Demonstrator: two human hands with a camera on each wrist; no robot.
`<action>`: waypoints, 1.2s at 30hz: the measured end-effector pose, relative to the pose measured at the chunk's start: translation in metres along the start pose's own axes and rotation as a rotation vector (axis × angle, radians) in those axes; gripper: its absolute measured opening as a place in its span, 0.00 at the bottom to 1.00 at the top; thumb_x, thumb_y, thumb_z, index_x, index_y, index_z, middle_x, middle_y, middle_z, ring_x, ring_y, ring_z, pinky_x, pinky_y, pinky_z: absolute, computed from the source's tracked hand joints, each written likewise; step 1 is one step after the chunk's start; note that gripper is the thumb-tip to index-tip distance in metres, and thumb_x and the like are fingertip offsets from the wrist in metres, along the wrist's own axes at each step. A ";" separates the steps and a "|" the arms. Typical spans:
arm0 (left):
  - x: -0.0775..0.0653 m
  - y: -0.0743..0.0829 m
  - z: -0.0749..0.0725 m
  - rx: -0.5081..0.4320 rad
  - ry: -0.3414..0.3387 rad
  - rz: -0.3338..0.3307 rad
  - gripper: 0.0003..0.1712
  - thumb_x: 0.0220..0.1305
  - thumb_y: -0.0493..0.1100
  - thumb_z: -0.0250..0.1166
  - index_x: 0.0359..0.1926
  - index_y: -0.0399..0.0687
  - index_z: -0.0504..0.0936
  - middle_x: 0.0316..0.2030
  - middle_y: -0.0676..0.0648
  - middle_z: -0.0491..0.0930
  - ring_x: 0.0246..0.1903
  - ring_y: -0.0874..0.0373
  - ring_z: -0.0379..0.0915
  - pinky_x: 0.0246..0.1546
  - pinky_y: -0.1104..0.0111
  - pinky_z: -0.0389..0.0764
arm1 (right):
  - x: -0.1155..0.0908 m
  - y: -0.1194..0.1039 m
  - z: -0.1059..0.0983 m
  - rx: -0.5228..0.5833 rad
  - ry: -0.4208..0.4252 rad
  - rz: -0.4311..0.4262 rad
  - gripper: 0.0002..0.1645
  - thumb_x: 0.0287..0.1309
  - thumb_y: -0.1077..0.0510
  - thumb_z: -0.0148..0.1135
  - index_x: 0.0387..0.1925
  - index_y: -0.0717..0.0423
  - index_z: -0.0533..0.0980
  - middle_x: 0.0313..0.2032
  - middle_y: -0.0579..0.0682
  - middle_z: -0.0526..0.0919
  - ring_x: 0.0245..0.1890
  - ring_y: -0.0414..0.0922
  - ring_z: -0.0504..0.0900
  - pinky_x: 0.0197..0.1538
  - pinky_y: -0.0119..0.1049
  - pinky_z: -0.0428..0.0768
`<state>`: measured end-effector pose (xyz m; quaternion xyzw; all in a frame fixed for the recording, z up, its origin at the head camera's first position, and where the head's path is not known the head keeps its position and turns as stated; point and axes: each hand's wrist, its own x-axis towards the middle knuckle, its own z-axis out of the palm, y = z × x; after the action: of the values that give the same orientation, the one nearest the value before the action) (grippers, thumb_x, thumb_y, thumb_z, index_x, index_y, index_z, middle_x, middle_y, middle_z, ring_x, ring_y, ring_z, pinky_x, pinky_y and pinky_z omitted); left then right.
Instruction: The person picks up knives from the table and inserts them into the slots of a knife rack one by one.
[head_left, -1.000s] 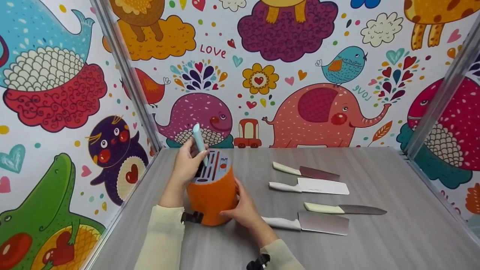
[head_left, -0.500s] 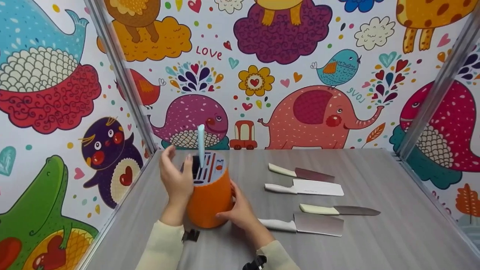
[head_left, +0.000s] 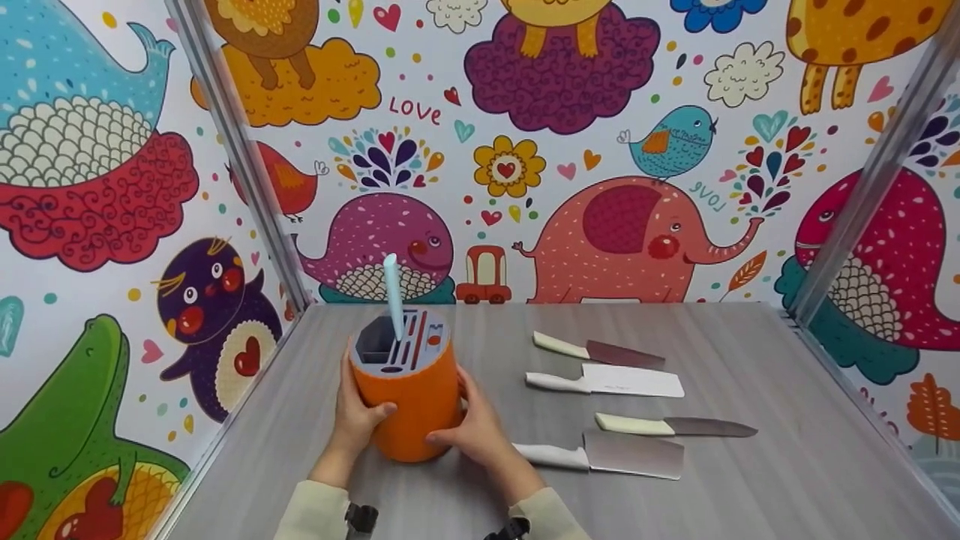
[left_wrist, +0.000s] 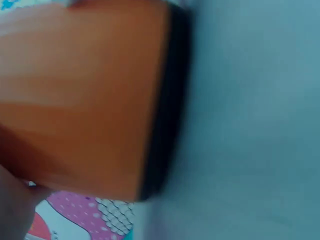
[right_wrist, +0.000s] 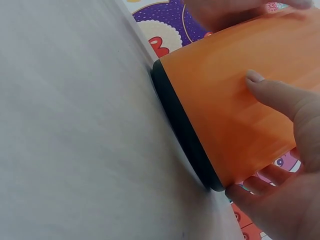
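Observation:
An orange knife block (head_left: pixel 412 409) with a grey slotted top stands on the table in the head view. A knife with a light-blue handle (head_left: pixel 394 296) sticks up from one of its slots, its blade hidden inside. My left hand (head_left: pixel 354 420) holds the block's left side, thumb across the front. On the opposite side my right hand (head_left: pixel 480 427) grips it, fingers reaching behind. In the right wrist view, the right hand (right_wrist: pixel 295 170) lies along the orange wall, near the black base (right_wrist: pixel 185 130). The left wrist view is blurred; the block (left_wrist: pixel 80 100) fills its left half.
Right of the block, several knives lie flat on the grey table (head_left: pixel 750 510): a cream-handled one (head_left: pixel 626 352), a white-handled cleaver (head_left: pixel 634 380), a pointed knife (head_left: pixel 712 427) and a broad cleaver (head_left: pixel 634 454). Patterned walls (head_left: pixel 600 150) enclose the table.
My left hand has let go of the light-blue knife handle and come down to the block's left side. The knife stays in its slot. My right hand keeps its hold on the block.

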<state>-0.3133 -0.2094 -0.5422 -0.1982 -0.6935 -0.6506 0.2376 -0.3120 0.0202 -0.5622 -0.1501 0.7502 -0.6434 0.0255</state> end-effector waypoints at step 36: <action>0.004 -0.001 0.002 0.101 0.024 -0.094 0.62 0.49 0.37 0.83 0.81 0.50 0.57 0.71 0.42 0.75 0.63 0.67 0.75 0.66 0.81 0.74 | -0.018 -0.042 -0.082 -0.509 -0.208 -0.069 0.52 0.54 0.47 0.82 0.78 0.43 0.68 0.72 0.54 0.75 0.72 0.59 0.74 0.73 0.62 0.75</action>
<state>-0.3176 -0.2078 -0.5406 -0.1453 -0.7311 -0.6276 0.2247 -0.3058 0.0981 -0.5101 -0.2422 0.8756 -0.4159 0.0420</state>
